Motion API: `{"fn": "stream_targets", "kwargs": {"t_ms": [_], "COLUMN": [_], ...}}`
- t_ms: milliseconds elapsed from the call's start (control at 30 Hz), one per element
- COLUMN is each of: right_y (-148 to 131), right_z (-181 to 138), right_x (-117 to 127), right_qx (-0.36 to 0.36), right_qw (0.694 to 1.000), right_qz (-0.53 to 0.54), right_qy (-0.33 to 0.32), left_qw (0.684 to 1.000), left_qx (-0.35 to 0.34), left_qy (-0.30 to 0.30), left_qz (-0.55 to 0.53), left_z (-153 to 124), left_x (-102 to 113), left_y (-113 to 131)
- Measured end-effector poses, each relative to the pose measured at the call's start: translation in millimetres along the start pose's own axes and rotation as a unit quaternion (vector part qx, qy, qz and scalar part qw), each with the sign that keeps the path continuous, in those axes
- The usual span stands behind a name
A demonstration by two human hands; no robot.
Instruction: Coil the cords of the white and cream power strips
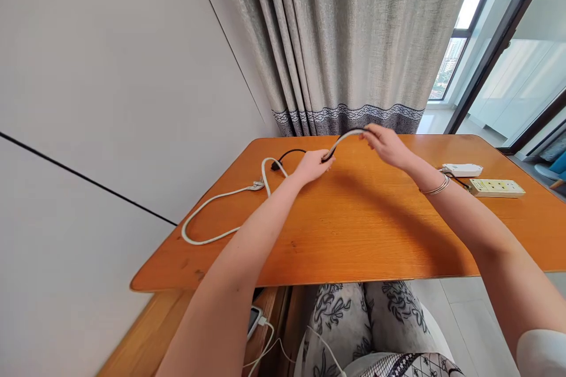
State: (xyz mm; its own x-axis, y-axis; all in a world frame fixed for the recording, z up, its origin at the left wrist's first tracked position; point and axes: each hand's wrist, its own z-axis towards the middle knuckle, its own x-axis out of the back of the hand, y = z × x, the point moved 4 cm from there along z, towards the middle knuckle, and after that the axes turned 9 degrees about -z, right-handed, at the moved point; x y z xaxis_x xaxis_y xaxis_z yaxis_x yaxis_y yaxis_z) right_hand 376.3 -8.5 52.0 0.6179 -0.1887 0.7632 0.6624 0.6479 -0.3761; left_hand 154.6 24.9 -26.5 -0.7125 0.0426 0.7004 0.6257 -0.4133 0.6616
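My left hand [315, 165] is closed around a white cable and a black cable above the middle of the table. Farther right, my right hand [385, 144] grips the same pair, so a short arched stretch of the two cables [347, 134] runs between my hands. From my left hand the white cable [207, 203] loops over the left of the table to a white plug [257, 185]. The black cable ends near a black plug [276, 165]. Two power strips lie at the right, a white one [462, 170] and a cream one with sockets [497, 188].
The orange wooden table [354, 247] has rounded corners. A grey curtain [362, 41] hangs behind it, and a pale wall [110, 70] stands to the left. Below the front edge, a phone [253, 321] with a white charging cord lies beside my legs.
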Motion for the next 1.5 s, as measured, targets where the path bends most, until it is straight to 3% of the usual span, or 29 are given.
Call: {"fn": "stream_targets", "kwargs": {"t_ms": [100, 233, 433, 500, 533, 600, 667, 933, 1000, 1067, 1200, 1300, 1500], "right_y": [3.5, -6.4, -31.4, -36.3, -38.1, -41.0, -42.1, -10.9, -0.1, 6.2, 8.3, 11.8, 42.8], "right_z": [13.6, 25.3, 51.6, 66.5, 74.4, 89.2, 100.6, 109.8, 107.3, 102.8, 80.4, 53.5, 9.5], "right_x": [32.7, 52.9, 52.2, 48.9, 46.9, 41.8, 35.3, 20.2, 26.9, 38.7, 70.9, 88.0, 73.9], "right_qx": [-0.024, -0.042, -0.038, -0.036, -0.037, -0.038, -0.037, -0.089, -0.105, -0.110, -0.132, -0.178, -0.295], "right_qw": [0.977, 0.915, 0.842, 0.835, 0.836, 0.837, 0.829, 0.783, 0.781, 0.793, 0.818, 0.813, 0.818], "right_qz": [0.151, 0.318, 0.460, 0.474, 0.474, 0.477, 0.491, 0.550, 0.553, 0.547, 0.533, 0.546, 0.489], "right_qy": [0.152, 0.247, 0.279, 0.276, 0.272, 0.266, 0.266, 0.278, 0.271, 0.245, 0.170, 0.096, -0.069], "left_qw": [0.995, 0.974, 0.924, 0.893, 0.854, 0.789, 0.752, 0.722, 0.726, 0.751, 0.801, 0.820, 0.861], "left_qx": [0.030, 0.076, 0.077, 0.052, 0.024, -0.022, -0.042, -0.029, -0.030, -0.010, 0.074, 0.102, 0.128], "left_qy": [0.035, 0.042, 0.012, 0.027, 0.025, -0.007, -0.049, -0.250, -0.279, -0.267, -0.165, -0.119, -0.047], "left_qz": [-0.088, -0.208, -0.374, -0.446, -0.518, -0.614, -0.656, -0.645, -0.627, -0.604, -0.570, -0.550, -0.491], "left_z": [1.9, 3.7, 5.4, 5.4, 5.3, 4.2, 1.5, -26.4, -33.6, -37.4, -36.2, -32.8, -28.8], "left_x": [21.1, 26.9, -17.2, -33.8, -41.2, -55.1, -67.4, -96.2, -94.8, -90.3, -67.8, -40.5, 1.4], "left_y": [-8.3, -13.8, 8.4, 22.5, 31.4, 50.2, 68.0, 110.6, 110.1, 102.4, 72.9, 51.8, 22.2]}}
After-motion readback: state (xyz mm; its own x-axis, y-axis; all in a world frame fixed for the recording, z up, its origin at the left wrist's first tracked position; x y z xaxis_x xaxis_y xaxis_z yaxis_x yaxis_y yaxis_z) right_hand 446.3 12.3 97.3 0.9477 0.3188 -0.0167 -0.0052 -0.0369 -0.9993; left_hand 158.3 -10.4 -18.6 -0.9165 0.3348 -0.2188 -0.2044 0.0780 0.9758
